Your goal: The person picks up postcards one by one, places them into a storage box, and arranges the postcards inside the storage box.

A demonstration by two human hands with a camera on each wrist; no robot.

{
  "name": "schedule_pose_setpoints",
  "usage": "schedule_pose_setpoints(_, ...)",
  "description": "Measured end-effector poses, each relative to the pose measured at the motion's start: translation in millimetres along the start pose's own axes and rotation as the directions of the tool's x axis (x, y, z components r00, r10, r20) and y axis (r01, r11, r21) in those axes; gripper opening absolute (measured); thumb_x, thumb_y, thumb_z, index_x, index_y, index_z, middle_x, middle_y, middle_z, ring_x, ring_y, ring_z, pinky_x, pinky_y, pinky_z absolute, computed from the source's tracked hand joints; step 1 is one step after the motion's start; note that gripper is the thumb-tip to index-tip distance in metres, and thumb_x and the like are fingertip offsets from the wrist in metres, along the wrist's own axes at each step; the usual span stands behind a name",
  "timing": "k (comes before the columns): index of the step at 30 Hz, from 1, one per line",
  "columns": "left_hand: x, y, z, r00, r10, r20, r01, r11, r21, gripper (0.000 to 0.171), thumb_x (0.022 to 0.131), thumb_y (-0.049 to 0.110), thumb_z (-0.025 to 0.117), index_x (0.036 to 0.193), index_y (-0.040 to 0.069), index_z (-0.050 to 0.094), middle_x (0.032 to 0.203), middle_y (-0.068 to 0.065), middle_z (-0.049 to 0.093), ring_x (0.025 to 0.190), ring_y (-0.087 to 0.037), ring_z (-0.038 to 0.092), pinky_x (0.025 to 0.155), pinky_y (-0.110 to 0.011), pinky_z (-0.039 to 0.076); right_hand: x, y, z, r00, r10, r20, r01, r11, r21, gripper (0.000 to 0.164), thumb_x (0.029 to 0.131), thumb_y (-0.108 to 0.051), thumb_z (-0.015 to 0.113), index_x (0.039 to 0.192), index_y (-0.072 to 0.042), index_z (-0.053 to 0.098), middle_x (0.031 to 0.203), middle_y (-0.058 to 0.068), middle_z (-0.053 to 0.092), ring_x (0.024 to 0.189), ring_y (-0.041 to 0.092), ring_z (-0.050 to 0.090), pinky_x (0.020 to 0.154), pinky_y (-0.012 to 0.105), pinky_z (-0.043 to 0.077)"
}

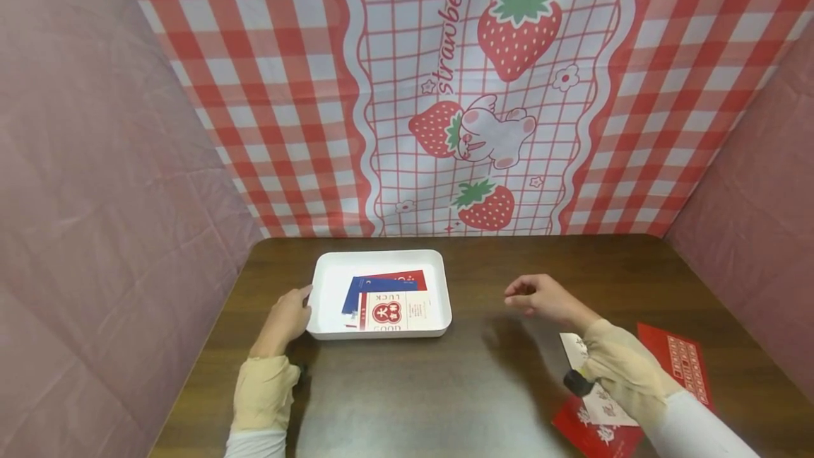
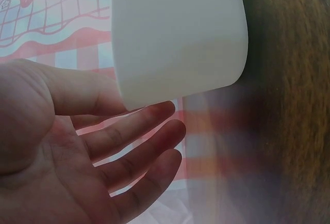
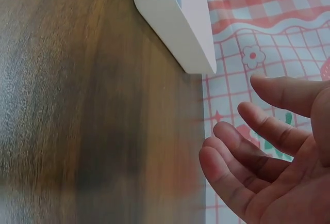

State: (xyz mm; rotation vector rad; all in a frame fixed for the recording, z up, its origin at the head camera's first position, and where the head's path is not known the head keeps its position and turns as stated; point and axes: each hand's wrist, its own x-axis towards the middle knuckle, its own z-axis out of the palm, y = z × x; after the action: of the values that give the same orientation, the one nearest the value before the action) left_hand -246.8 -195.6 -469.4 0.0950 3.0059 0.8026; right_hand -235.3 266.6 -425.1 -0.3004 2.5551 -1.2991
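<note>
My left hand (image 1: pixel 289 316) is at the left side of a white rectangular tray (image 1: pixel 381 336), and its thumb and fingers hold the rim. In the left wrist view the thumb meets the tray (image 2: pixel 175 38) edge, its tip hidden, while the other fingers curve loosely below. Inside the tray lie overlapping red envelopes: a red one (image 1: pixel 418 278), a blue one (image 1: pixel 381 286) and a cream one (image 1: pixel 416 306) printed with LUCK and GOOD. To the right of the tray, my right hand (image 1: pixel 540 299) hovers above the table with fingers loosely bent and nothing in them.
Under and beside the right forearm lie a cream envelope (image 1: pixel 607 408) and red envelopes, one (image 1: pixel 677 359) farther right and one (image 1: pixel 591 437) nearer. The brown wooden table (image 1: pixel 381 401) ends at a strawberry-print checked cloth (image 1: pixel 445 189). Pink cloth (image 1: pixel 127 196) hangs at both sides.
</note>
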Motion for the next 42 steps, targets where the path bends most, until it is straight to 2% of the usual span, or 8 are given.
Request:
schedule_pose_setpoints(9, -1.2, 1.3, -0.7, 1.0, -0.021, 0.009, 0.021, 1.0, -0.008, 0.051, 0.088, 0.003, 0.046, 0.139, -0.005, 0.049, 0.136, -0.03, 0.054, 0.123, -0.049, 0.052, 0.102, -0.059, 0.043, -3.8, 5.4, -9.4, 1.0, -0.02, -0.011, 0.019, 0.997, -0.073, 0.028, 0.088, -0.012, 0.067, 0.106, 0.009, 0.063, 0.093, 0.011, 0.064, 0.083, 0.015, 0.056, 0.073, 0.04, 0.057)
schedule_pose_setpoints(14, -0.9, 2.0, -0.8, 0.999, -0.039, 0.023, 0.039, 0.999, -0.014, 0.051, 0.088, 0.002, 0.046, 0.139, -0.006, 0.048, 0.137, -0.03, 0.052, 0.124, -0.049, 0.05, 0.103, -0.059, 0.042, -5.1, 8.9, -13.9, 0.999, -0.048, -0.016, 0.045, 0.989, -0.138, 0.028, 0.087, -0.011, 0.069, 0.104, 0.01, 0.064, 0.088, 0.01, 0.063, 0.079, 0.014, 0.055, 0.066, 0.032, 0.055)
schedule_pose_setpoints(20, -0.6, 0.5, 0.6, 1.0, -0.01, -0.006, 0.009, 1.0, -0.007, 0.05, 0.088, 0.002, 0.047, 0.137, -0.006, 0.05, 0.134, -0.03, 0.055, 0.122, -0.048, 0.052, 0.101, -0.058, 0.043, -10.4, 15.0, -21.4, 0.998, -0.059, -0.025, 0.052, 0.972, -0.229, 0.027, 0.085, -0.013, 0.07, 0.102, 0.007, 0.065, 0.085, 0.007, 0.063, 0.077, 0.012, 0.053, 0.064, 0.024, 0.048)
schedule_pose_setpoints(26, -0.6, 1.5, 0.5, 1.0, 0.002, -0.013, -0.002, 1.0, -0.004, 0.049, 0.088, 0.002, 0.048, 0.136, -0.006, 0.051, 0.133, -0.03, 0.056, 0.121, -0.049, 0.053, 0.1, -0.059, 0.044, -19.0, 17.2, -30.6, 1.0, -0.028, -0.002, 0.026, 0.943, -0.331, 0.029, 0.084, -0.015, 0.072, 0.104, 0.006, 0.065, 0.089, 0.006, 0.067, 0.081, 0.015, 0.057, 0.069, 0.03, 0.049)
schedule_pose_setpoints(30, -0.4, 0.9, 0.4, 1.0, -0.005, -0.011, 0.005, 1.0, -0.004, 0.049, 0.089, 0.003, 0.048, 0.137, -0.006, 0.05, 0.134, -0.03, 0.055, 0.123, -0.048, 0.052, 0.102, -0.059, 0.042, -22.7, 18.2, -34.4, 1.0, -0.012, 0.007, 0.014, 0.925, -0.381, 0.036, 0.082, -0.016, 0.074, 0.107, 0.007, 0.064, 0.094, 0.013, 0.069, 0.086, 0.02, 0.062, 0.074, 0.036, 0.054)
schedule_pose_setpoints(37, -0.9, 2.0, 0.7, 1.0, -0.002, -0.005, 0.002, 1.0, -0.008, 0.049, 0.089, 0.003, 0.048, 0.137, -0.006, 0.05, 0.134, -0.03, 0.055, 0.123, -0.049, 0.052, 0.102, -0.059, 0.043, -27.5, 27.6, -35.4, 1.0, 0.01, -0.001, -0.009, 0.884, -0.467, 0.045, 0.073, -0.02, 0.08, 0.107, 0.006, 0.064, 0.096, 0.016, 0.07, 0.089, 0.028, 0.065, 0.077, 0.044, 0.054)
schedule_pose_setpoints(42, -1.6, 1.2, 0.3, 1.0, -0.003, -0.01, 0.003, 1.0, -0.008, 0.05, 0.088, 0.002, 0.048, 0.137, -0.006, 0.05, 0.134, -0.03, 0.055, 0.122, -0.049, 0.052, 0.101, -0.059, 0.043, -30.1, 34.0, -35.0, 0.999, 0.033, 0.001, -0.027, 0.85, -0.526, 0.048, 0.072, -0.018, 0.082, 0.108, 0.008, 0.063, 0.1, 0.022, 0.068, 0.093, 0.036, 0.065, 0.078, 0.05, 0.054)
